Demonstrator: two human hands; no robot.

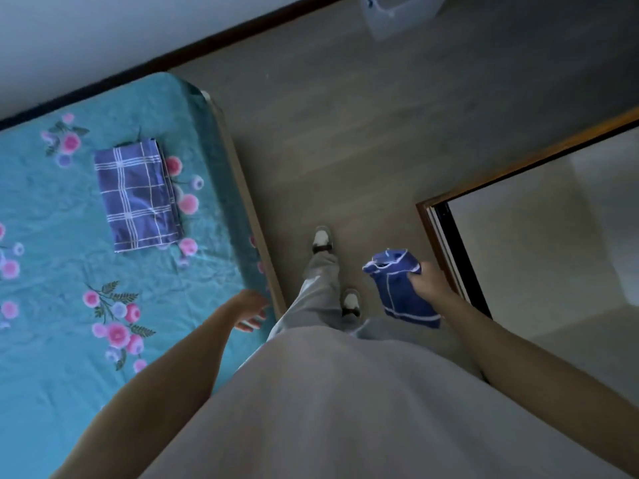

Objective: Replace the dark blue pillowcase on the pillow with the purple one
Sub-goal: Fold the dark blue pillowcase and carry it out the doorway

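My right hand [427, 280] has its fingers [413, 279] curled tight round a bunched-up dark blue pillowcase [401, 288], which hangs down from my grip over the floor [345, 115], its pale piping showing along the seams and at the open mouth on top. My left hand [250, 311] holds nothing; its fingers are loose and slightly spread, hovering just at the edge of the bed [52, 288], close to the corner of the mattress but, as far as I can tell, not pressing on it. Below and between my two arms I see my own grey top and grey trousers [321, 288], and my two shoes [322, 240] on the floor, one ahead of the other. The bed on my left is covered by a teal sheet printed with pink and lilac flowers, and on it, well away from both hands, lies the purple pillowcase [138, 195], folded flat into a neat rectangle with a white check pattern (it sits near the bed's floor-side edge, toward the far end). The pillow itself is nowhere in my view. To my right stands an open doorway with a wooden door frame [428, 216], and beyond the far end of the bed a dark skirting board [242, 36] runs along the wall.
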